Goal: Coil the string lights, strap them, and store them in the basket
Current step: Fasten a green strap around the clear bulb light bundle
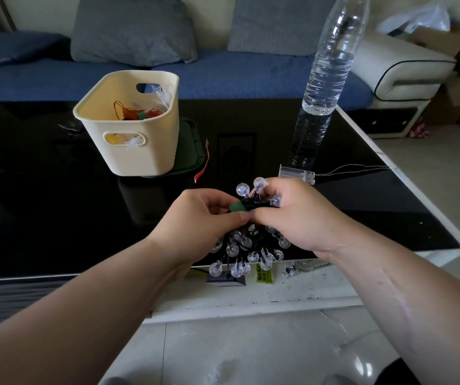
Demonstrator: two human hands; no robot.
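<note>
A bundle of string lights [246, 250] with clear round bulbs on black wire hangs between my hands over the near edge of the black table [56, 204]. A green strap [238, 207] wraps the middle of the bundle. My left hand [199, 222] pinches the strap's end with thumb and fingers. My right hand [295, 215] grips the bundle from the right, thumb meeting the left thumb. A black battery box [226, 279] dangles below. The cream basket [140, 154] stands at the back left, holding other coiled lights.
A tall clear water bottle [331, 59] stands at the back right. A clear battery case [296, 173] with thin wire lies behind my right hand. A red strap [203, 165] lies beside the basket, which sits on a green lid [192, 151]. Blue sofa [223, 76] behind.
</note>
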